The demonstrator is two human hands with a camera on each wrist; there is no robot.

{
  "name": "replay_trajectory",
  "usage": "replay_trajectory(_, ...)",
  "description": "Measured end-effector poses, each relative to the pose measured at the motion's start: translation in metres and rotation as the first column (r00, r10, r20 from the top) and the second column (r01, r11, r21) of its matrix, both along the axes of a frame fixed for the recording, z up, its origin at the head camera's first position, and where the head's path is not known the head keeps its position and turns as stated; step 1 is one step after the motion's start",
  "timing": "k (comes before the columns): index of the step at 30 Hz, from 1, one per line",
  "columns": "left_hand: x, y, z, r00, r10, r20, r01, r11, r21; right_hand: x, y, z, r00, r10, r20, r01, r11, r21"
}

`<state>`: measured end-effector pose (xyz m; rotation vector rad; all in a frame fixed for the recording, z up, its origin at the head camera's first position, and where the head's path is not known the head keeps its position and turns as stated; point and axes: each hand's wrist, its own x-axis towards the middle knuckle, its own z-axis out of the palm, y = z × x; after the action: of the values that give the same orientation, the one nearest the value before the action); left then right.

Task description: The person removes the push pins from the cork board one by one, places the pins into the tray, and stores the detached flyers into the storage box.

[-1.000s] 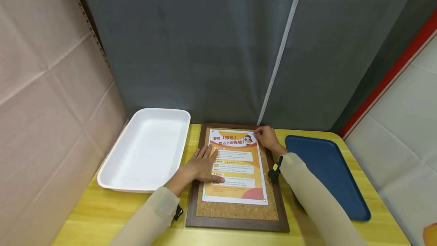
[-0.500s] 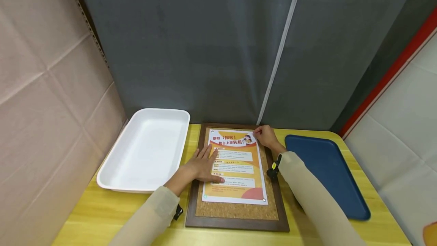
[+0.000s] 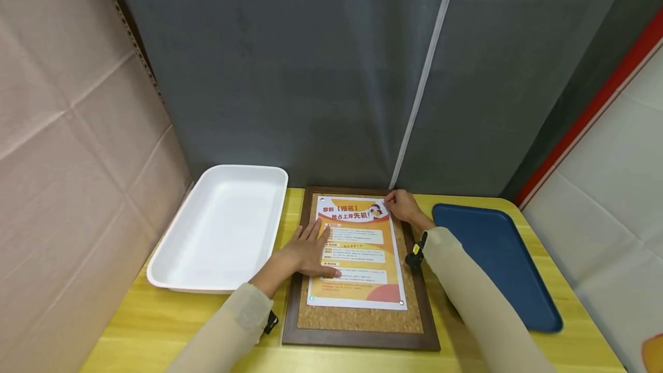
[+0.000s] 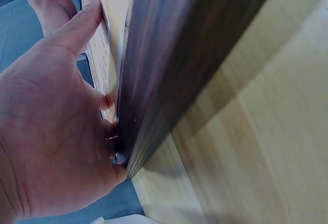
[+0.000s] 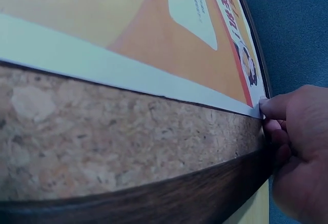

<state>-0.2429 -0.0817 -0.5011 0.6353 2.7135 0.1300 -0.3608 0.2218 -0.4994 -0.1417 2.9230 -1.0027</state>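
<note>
A printed poster [image 3: 362,298] with orange and white panels lies on a cork board [image 3: 357,321] in a dark wooden frame [image 3: 357,338]. My left hand [image 3: 308,252] rests spread on the poster's left side. In the left wrist view, its thumb [image 4: 84,24] reaches over the sheet and the other fingers lie past the frame edge. At the top right corner, my right hand [image 3: 404,207] has curled fingers pinching a small pushpin [image 5: 264,101], mostly hidden by the fingertips. Pushpins sit at the poster's top left [image 3: 322,199], bottom left [image 3: 312,299] and bottom right [image 3: 401,303] corners.
To the left of the board stands a white tray [image 3: 223,229]. A dark blue tray [image 3: 497,263] lies on the right, partly behind the right sleeve [image 3: 471,286]. The wooden table [image 3: 140,327] meets a grey curtain [image 3: 311,102] at the back.
Both hands keep their places on the poster. The view shifts very slightly; nothing else visibly moves.
</note>
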Motion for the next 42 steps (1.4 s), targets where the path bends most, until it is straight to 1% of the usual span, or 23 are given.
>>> replay_trajectory(3,0.001,0.001,0.001,1.0,0.004,0.001,-0.004,1.0,-0.002,0.0,0.001,0.0,1.0,0.013,0.008,-0.013,1.0,0.009)
replay_trajectory(9,-0.004,0.0,-0.011,1.0,0.007,-0.009,-0.007,1.0,-0.007,0.001,0.002,0.0,0.999,0.043,0.02,-0.043,0.999,-0.006)
replay_trajectory(14,-0.004,0.0,-0.012,1.0,0.01,-0.002,-0.01,1.0,-0.002,0.002,0.002,-0.001,0.997,0.076,0.003,-0.076,0.997,-0.021)
replay_trajectory(19,-0.004,0.0,-0.013,1.0,0.01,-0.01,-0.01,1.0,-0.002,0.002,0.002,-0.002,0.998,0.065,0.016,-0.065,0.997,-0.037)
replay_trajectory(24,-0.006,0.0,-0.016,1.0,0.009,-0.012,-0.009,1.0,0.005,0.001,0.004,-0.004,0.998,0.056,0.01,-0.056,0.997,-0.048)
replay_trajectory(29,-0.006,-0.001,-0.019,1.0,0.003,-0.017,-0.003,1.0,0.012,0.003,0.005,-0.005,0.999,0.043,0.002,-0.043,0.995,-0.092)
replay_trajectory(35,-0.005,0.0,-0.018,1.0,-0.007,-0.022,0.008,1.0,0.013,0.005,0.012,-0.004,0.998,0.046,0.044,-0.039,0.987,-0.157)
replay_trajectory(42,-0.006,0.002,-0.017,1.0,-0.006,-0.016,0.007,1.0,0.026,0.006,0.02,0.004,0.994,0.051,0.101,-0.028,0.977,-0.212)
